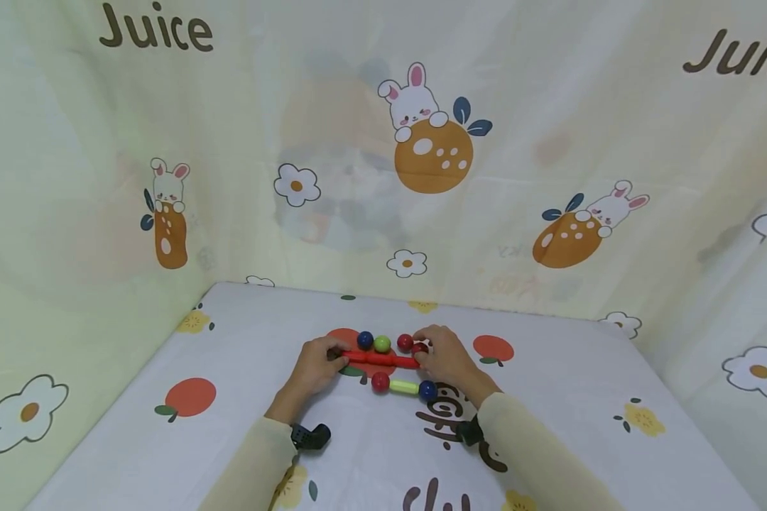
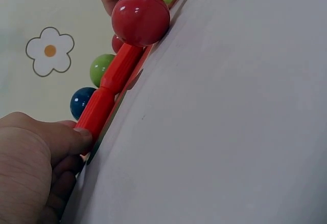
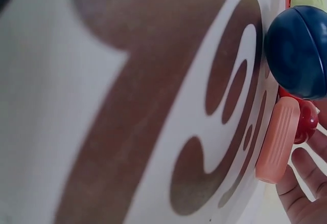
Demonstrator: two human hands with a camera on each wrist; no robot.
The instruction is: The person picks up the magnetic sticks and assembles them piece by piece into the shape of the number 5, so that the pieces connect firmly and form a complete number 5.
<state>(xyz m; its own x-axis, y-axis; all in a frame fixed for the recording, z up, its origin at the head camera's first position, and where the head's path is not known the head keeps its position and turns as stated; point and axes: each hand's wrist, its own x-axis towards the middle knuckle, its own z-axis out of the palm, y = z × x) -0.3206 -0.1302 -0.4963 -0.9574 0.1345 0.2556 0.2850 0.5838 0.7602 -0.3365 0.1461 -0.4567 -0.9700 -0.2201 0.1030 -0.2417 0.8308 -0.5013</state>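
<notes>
A line of ridged red sticks (image 1: pixel 378 358) lies on the cloth between the hands. My left hand (image 1: pixel 316 363) pinches its left end between thumb and fingers, as the red stick (image 2: pixel 97 112) in the left wrist view shows. At the other end, my right hand (image 1: pixel 449 358) has its fingers loosely spread, with fingertips right at the stick's end (image 3: pixel 278 142) and a red ball (image 3: pixel 306 121). Behind the line sit a blue ball (image 1: pixel 365 340), a green ball (image 1: pixel 382 344) and another red ball (image 1: pixel 405 343).
Nearer the body lies a yellow-green stick (image 1: pixel 404 387) with a red ball (image 1: pixel 380 382) at its left end and a blue ball (image 1: pixel 427 390) at its right. A printed white cloth (image 1: pixel 249 454) covers the table; a patterned curtain (image 1: pixel 332 128) hangs behind.
</notes>
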